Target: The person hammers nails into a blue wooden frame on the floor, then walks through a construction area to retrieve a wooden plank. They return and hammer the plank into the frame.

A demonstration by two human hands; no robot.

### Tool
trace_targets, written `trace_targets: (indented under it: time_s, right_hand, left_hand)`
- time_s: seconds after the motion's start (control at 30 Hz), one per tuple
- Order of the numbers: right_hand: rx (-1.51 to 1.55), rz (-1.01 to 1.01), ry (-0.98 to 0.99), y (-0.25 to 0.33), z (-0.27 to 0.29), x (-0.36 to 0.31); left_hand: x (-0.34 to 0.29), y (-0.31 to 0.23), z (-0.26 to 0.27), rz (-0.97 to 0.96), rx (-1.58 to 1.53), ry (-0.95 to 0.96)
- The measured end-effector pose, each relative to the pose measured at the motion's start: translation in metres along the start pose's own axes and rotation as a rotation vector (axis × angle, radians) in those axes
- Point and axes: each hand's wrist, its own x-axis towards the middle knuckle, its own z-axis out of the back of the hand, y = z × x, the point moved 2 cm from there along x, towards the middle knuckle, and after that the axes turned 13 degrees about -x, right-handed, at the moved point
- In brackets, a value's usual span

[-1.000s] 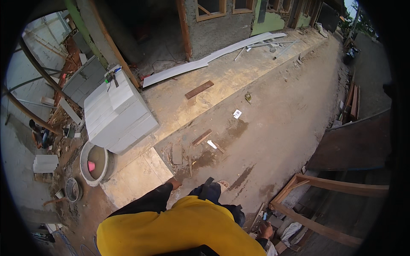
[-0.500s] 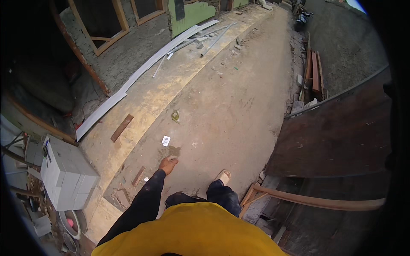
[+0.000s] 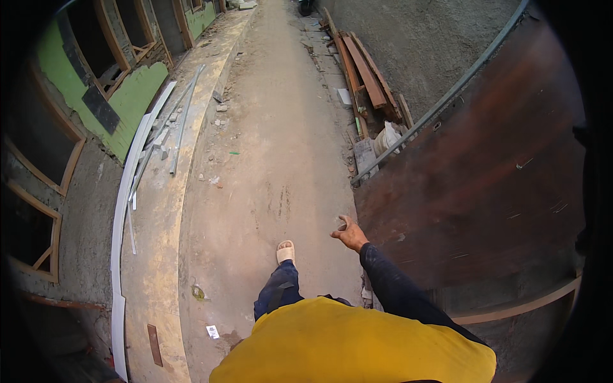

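My right hand (image 3: 351, 235) hangs in front of me over the dirt path, at the end of a dark sleeve. Its fingers are loosely curved, with a gap between thumb and forefinger, and I make out nothing held in it. Closest to it is a large reddish-brown panel (image 3: 472, 172) on the right, which the hand does not visibly touch. My left hand is out of the picture. A foot in a beige sandal (image 3: 285, 254) is set forward on the path (image 3: 268, 185).
Along the left, a raised concrete ledge (image 3: 159, 281) carries long white strips (image 3: 117, 255), metal channels (image 3: 186, 121) and a short brown board (image 3: 154, 345). Stacked planks (image 3: 365, 73) and a whitish sack (image 3: 387, 137) lie by the right wall. A white paper (image 3: 212, 332) lies on the ground.
I have moved forward along the path, and the view has turned left-to-right to face down it. My left hand has gone out of view; my right hand has come in.
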Motion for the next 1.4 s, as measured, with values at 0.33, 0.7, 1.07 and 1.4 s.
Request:
trace_targets:
  time_s: [0.33, 0.7, 1.07, 1.4]
  right_hand:
    - [0.52, -0.656, 0.335, -0.126, -0.003, 0.149]
    - [0.58, -0.659, 0.376, -0.013, 0.158, 0.61]
    - [0.611, -0.237, 0.149, 0.216, 0.348, 1.134]
    - [0.347, -0.682, 0.465, 0.271, 0.312, 1.27]
  left_hand:
    - [0.182, -0.781, 0.093, -0.63, -0.179, -0.112]
    - [0.341, -0.967, 0.054, -0.297, -0.044, -0.267]
    - [0.468, -0.95, 0.027, -0.221, 0.723, -0.042]
    - [0.665, -1.651, 0.231, -0.584, -0.437, -0.226]
